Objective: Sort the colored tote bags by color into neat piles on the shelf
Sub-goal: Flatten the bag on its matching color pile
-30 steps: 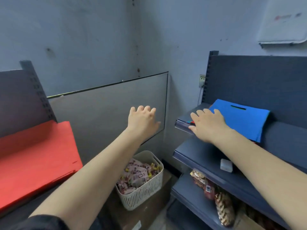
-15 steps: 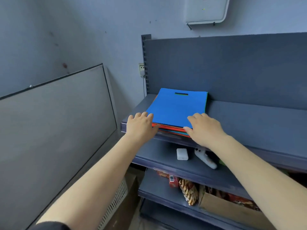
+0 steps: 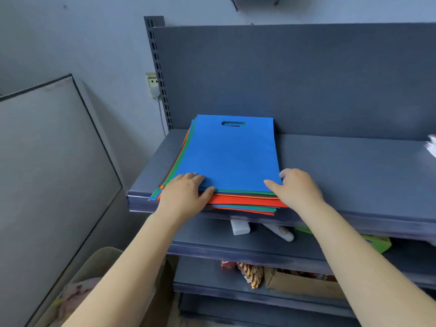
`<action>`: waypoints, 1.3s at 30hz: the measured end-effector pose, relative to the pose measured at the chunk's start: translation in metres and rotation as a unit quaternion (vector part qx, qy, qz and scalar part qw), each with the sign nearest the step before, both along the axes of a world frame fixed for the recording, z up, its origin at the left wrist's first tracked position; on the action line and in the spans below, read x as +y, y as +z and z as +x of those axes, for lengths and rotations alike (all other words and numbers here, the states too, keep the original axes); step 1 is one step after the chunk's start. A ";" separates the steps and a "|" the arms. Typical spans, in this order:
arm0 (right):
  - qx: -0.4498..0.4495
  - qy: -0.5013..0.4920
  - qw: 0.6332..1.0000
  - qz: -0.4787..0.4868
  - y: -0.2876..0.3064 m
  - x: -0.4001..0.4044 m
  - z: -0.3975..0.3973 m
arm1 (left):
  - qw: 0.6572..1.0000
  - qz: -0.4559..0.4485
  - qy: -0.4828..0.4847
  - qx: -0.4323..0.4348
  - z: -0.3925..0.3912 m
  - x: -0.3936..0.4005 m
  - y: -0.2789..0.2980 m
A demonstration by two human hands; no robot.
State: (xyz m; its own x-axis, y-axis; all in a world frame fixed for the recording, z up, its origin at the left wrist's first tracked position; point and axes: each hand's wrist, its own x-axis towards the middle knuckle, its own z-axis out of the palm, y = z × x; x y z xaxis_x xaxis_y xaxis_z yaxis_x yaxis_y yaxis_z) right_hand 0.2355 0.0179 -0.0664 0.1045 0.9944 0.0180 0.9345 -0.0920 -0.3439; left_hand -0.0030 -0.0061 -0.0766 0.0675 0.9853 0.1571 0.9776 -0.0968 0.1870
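The mixed stack of tote bags [image 3: 238, 201] lies flat on the top shelf [image 3: 354, 161] of the dark grey rack, near its left end, with its near edge hanging a little over the shelf's front lip. A blue bag [image 3: 228, 154] is on top, its cut-out handle slot toward the back panel. Beneath it I see green, orange, red and more blue edges, fanned out unevenly along the left side and the front.

My left hand [image 3: 186, 197] rests on the near left corner of the stack, fingers laid over the blue bag and the thumb spread along the front edge. My right hand [image 3: 295, 187] is at the near right corner, thumb on top of the blue bag and fingers bent round its side edge. It looks like a pinch on that top bag, though the fingertips are hidden, so I cannot say how many layers they catch.

On the shelf below sit a small white box [image 3: 240, 227] and a white object I cannot identify beside it. Lower still are snack packets [image 3: 251, 274] and a cardboard box [image 3: 299, 283]. A grey board [image 3: 52, 161] leans against the wall to my left.
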 end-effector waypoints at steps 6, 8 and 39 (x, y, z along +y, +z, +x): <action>0.102 -0.053 0.993 0.040 -0.001 0.003 0.007 | 0.998 0.000 -0.059 -0.025 0.004 0.001 -0.002; 0.137 -0.059 0.986 0.079 0.001 0.005 0.011 | 0.997 -0.003 -0.078 -0.029 0.006 0.002 0.000; 0.610 -0.004 0.770 0.189 0.008 -0.030 0.024 | 0.860 0.250 0.231 -0.381 -0.046 -0.032 0.048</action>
State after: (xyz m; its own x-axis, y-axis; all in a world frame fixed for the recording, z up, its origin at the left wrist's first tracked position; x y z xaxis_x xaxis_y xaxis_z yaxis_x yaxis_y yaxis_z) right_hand 0.2593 -0.0124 -0.0586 0.2780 0.9417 0.1898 -0.1043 0.2260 -0.9685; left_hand -0.0495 -0.0379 -0.0283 -0.6221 0.6762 0.3946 0.5463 0.0139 0.8375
